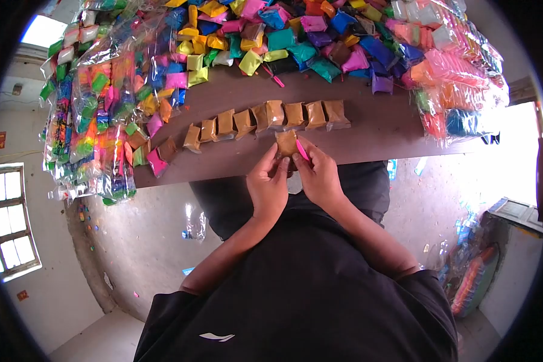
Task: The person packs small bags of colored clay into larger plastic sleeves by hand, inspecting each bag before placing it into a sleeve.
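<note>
A small brown packet in clear wrap point(286, 143) is held up over the table's near edge between both hands. My left hand point(268, 187) grips its left side and lower edge, fingers closed. My right hand point(320, 176) pinches the right side. A thin pink plastic stick point(301, 148) lies along the packet's right edge, at the right fingers; its lower end is hidden by the hand. Just beyond, a slightly curved row of several similar brown packets point(225, 123) stands on the brown table point(380, 130).
A heap of colourful packets point(280, 39) covers the table's far side, with another pink stick point(276, 78) at its front. Clear bags of coloured packets point(102, 108) are piled at left, more bags point(458, 78) at right. Plastic wrappers point(194, 223) lie on the floor.
</note>
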A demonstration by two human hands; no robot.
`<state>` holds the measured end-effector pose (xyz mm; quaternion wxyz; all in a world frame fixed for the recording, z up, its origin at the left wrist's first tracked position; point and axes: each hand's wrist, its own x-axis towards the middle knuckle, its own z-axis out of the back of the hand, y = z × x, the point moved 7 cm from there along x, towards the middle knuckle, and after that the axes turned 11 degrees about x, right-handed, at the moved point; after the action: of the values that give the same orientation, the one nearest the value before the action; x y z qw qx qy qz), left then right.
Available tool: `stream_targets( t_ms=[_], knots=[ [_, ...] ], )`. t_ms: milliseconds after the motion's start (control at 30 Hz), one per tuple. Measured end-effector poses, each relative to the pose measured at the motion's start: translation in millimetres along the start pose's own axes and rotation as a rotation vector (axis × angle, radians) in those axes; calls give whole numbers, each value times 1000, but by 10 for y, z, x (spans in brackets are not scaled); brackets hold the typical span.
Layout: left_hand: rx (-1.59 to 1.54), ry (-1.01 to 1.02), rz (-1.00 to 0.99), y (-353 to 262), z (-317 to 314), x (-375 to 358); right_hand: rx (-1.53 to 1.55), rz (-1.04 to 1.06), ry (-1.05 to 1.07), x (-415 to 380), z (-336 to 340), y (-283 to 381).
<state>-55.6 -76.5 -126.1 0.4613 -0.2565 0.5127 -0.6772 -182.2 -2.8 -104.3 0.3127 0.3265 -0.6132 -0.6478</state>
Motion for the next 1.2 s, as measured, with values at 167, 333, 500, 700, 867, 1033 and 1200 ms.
stream_targets(
  t_ms=[167,333,500,700,867,1033,1200],
  knots=[
    [139,-34,-80,-171,42,-15,-30,32,-41,-25,-16,-54],
    [111,-88,-110,-61,23,-7,-68,26,-38,-15,-15,12],
    [140,-89,-112,-158,23,-24,-83,63,-48,-22,-13,9],
    [174,-151,-184,-284,59,-29,-70,81,-59,-14,-18,-62],
    [208,-111,-109,-182,86,-4,-30,25,-47,-12,28,-91],
    [143,-127,-105,-87,79,-22,-195,-13,-121,-28,117,-113],
    [85,-130,-84,-44,77,-35,-175,57,-158,-61,115,-162]
  ],
)
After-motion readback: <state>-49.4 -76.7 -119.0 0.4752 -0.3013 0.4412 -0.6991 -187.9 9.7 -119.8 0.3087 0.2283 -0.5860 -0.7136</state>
